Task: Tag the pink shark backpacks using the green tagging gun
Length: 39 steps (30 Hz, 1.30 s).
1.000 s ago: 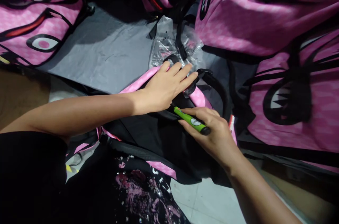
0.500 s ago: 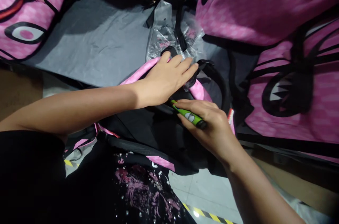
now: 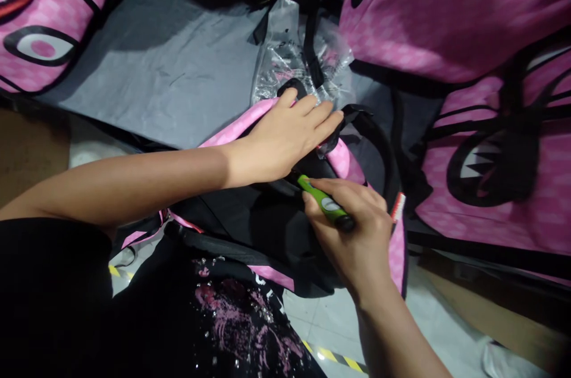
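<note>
While the right hand's grip (image 3: 350, 220) wraps closely round a slim green-handled tool (image 3: 318, 193), its tip hidden at the heel of the left hand (image 3: 283, 137), a slip could jab that hand, which lies flat, fingers fanned, just beyond. Beneath both, the soft black-and-pink fabric bag (image 3: 276, 217) might sag and deflect the tool. Past the fingers, the crumpled clear plastic bag (image 3: 279, 59) could catch and snag.

A green-handled tool (image 3: 325, 200) is gripped in the right hand (image 3: 357, 217) over a black-and-pink bag (image 3: 263, 214), on which the left hand (image 3: 281, 137) is laid palm down, near some clear plastic (image 3: 279, 56).
</note>
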{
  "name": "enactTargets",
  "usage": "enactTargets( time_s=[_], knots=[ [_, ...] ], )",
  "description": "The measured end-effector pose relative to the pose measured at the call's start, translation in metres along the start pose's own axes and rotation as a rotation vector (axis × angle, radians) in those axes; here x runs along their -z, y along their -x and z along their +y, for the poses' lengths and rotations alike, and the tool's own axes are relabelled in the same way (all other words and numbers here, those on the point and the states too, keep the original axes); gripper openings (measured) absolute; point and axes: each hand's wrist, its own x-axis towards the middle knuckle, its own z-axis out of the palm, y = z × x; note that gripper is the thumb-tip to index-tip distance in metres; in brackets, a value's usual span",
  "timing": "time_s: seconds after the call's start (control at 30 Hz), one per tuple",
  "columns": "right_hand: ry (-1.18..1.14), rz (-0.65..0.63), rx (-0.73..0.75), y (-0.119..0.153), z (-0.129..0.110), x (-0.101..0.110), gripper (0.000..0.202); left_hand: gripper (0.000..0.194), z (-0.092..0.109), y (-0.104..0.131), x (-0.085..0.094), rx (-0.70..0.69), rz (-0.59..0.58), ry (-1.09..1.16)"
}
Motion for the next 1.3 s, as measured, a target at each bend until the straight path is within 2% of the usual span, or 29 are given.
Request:
enactTargets(
  time_s=[0.13,0.33,0.57,0.63,0.77,0.87,0.97,1.1,1.23,1.3],
  knots=[
    [-0.035,0.078,-0.064,0.006,-0.006,-0.008,0.014,0.078,0.0,0.0,-0.003,0.008,0.045,-0.044],
    [0.01,0.168,-0.111,0.007,-0.015,-0.017,0.015,0.074,0.0,0.0,-0.002,0.003,0.04,-0.047],
    [0.048,0.158,-0.118,0.006,-0.019,-0.018,0.013,0.068,-0.001,0.0,-0.004,0.001,0.055,-0.01],
    [-0.005,0.146,-0.115,0.005,-0.019,-0.019,0.014,0.066,-0.001,0.0,-0.003,0.007,0.044,-0.007],
    [0.059,0.171,-0.106,0.004,-0.02,-0.019,0.013,0.062,0.0,0.0,-0.001,0.008,0.028,-0.029],
    [-0.008,0.131,-0.104,0.003,-0.021,-0.018,0.013,0.064,0.001,0.0,0.002,0.015,-0.003,-0.058],
    [0.052,0.131,-0.104,0.003,-0.02,-0.016,0.013,0.064,0.002,-0.001,0.005,0.017,-0.017,-0.076],
    [-0.029,0.111,-0.103,0.003,-0.018,-0.015,0.014,0.063,0.002,-0.001,0.006,0.02,-0.031,-0.064],
    [0.007,0.17,-0.108,0.002,-0.017,-0.017,0.013,0.064,-0.001,0.001,0.007,-0.018,-0.027,-0.052],
    [-0.087,0.153,-0.116,0.002,-0.017,-0.019,0.013,0.064,-0.003,0.002,0.01,-0.027,-0.038,-0.053]
  ],
)
